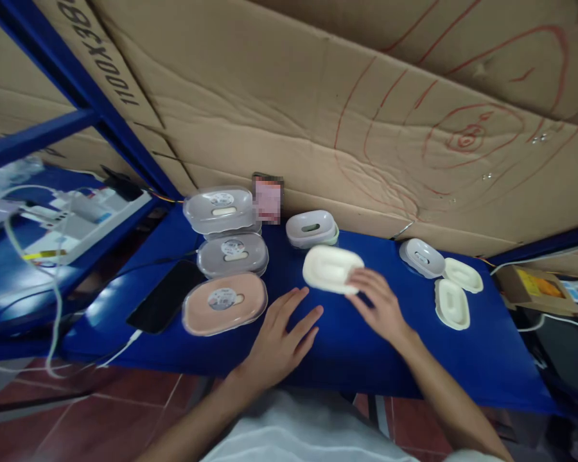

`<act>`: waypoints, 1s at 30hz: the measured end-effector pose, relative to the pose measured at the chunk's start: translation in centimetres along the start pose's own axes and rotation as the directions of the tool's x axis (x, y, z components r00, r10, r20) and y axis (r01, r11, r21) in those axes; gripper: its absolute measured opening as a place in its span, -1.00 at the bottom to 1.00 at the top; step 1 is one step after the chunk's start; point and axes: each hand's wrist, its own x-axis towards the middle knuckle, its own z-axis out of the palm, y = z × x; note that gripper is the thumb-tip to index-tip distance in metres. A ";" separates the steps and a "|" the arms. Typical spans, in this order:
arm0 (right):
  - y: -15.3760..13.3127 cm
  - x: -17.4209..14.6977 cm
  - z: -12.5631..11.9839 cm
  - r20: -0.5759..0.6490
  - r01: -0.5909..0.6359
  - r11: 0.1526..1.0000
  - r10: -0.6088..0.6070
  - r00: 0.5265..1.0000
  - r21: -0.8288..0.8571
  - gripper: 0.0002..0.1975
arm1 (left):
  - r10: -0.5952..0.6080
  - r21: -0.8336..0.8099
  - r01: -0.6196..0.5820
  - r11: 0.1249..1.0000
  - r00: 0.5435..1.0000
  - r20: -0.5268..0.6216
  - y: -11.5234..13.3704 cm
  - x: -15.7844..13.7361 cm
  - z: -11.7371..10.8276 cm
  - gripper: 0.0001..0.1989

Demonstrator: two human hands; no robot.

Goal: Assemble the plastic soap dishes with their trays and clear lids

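Observation:
My right hand [376,304] pinches the right end of a cream oval soap dish part [328,266], held tilted over the blue table. My left hand [285,333] is empty, its fingers spread just below and left of that part. To its left lies a pink oval soap dish [228,298] under a clear cover, with a round label on it. Behind that one are a grey covered dish [236,255] and a stack topped by another grey covered dish [220,208]. An uncovered grey dish [311,226] sits on a pale green one beyond my right hand.
At the right stand a grey dish [421,258] and two cream dish parts [451,305]. A black phone [166,296] with a cable lies at the left. Cardboard [289,122] walls the back; a power strip [89,224] and cords are far left.

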 end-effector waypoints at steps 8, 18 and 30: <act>-0.5 -2.6 0.7 0.225 0.006 1.000 -0.013 0.974 0.029 -0.66 | 0.016 0.046 -0.030 0.998 0.961 0.275 -1.0 -2.8 4.1 -0.73; 6.7 11.7 2.9 0.119 0.040 0.991 -0.025 0.993 -0.127 -0.75 | -0.047 -0.104 0.080 0.991 0.955 0.293 -1.5 -3.9 3.2 -0.70; -5.1 -7.4 2.4 0.205 -0.077 0.994 0.092 0.975 -0.082 -0.57 | -0.025 -0.050 0.040 0.998 0.964 0.266 -2.3 -3.5 3.2 -0.52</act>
